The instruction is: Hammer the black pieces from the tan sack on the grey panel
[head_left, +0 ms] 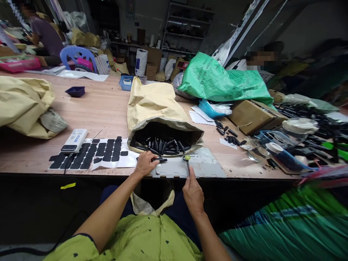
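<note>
My left hand (pixel 146 164) pinches a slim black tube-like part (pixel 162 159) and keeps it low over a grey plate (pixel 176 169) at the table's front edge. Closed round the handle of a small hammer (pixel 187 158) with a yellow-green head is my right hand (pixel 193 190). The hammer head is up, just right of the black part and apart from it. Right behind both hands a tan paper sack (pixel 156 96) lies on its side, its mouth towards me. Many similar black parts (pixel 163 145) lie inside that mouth; the sack's depth is dark.
To the left are a white device (pixel 74 140) and a sheet of black stickers (pixel 108 149). More black parts (pixel 232 139), a cardboard box (pixel 257 115) and a green sack (pixel 223 78) stand right. Another open bag (pixel 165 201) is at my lap. Two people sit farther off.
</note>
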`<state>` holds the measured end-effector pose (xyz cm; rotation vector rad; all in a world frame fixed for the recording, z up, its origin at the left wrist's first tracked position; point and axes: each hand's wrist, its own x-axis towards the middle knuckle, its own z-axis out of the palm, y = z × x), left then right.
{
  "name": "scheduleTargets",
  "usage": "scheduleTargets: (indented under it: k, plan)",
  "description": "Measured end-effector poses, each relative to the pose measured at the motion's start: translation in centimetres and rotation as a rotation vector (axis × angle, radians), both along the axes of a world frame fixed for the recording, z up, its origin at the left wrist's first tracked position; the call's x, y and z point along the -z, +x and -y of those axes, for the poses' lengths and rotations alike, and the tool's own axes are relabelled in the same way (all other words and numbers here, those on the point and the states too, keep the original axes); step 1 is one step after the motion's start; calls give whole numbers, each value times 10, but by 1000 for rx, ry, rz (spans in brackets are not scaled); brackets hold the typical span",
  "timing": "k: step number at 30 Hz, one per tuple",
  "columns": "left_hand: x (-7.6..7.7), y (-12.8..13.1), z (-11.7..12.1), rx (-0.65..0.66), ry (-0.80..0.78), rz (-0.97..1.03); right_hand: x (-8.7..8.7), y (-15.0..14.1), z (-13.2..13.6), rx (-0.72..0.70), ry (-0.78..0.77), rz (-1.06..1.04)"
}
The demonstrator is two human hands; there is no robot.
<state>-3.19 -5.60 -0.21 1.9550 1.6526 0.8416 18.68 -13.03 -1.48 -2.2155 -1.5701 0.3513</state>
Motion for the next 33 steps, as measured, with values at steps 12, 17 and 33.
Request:
scheduleTargets:
  k: [12,17,33]
  plan:
    - [13,6,99,342,157,-12,4,1,1,-32,47,95]
    - [43,12,128,359,65,-144,1,0,1,-24,33,85]
    - [-33,-61,-28,-133,-58,-512,8,2,-1,-18,30,43]
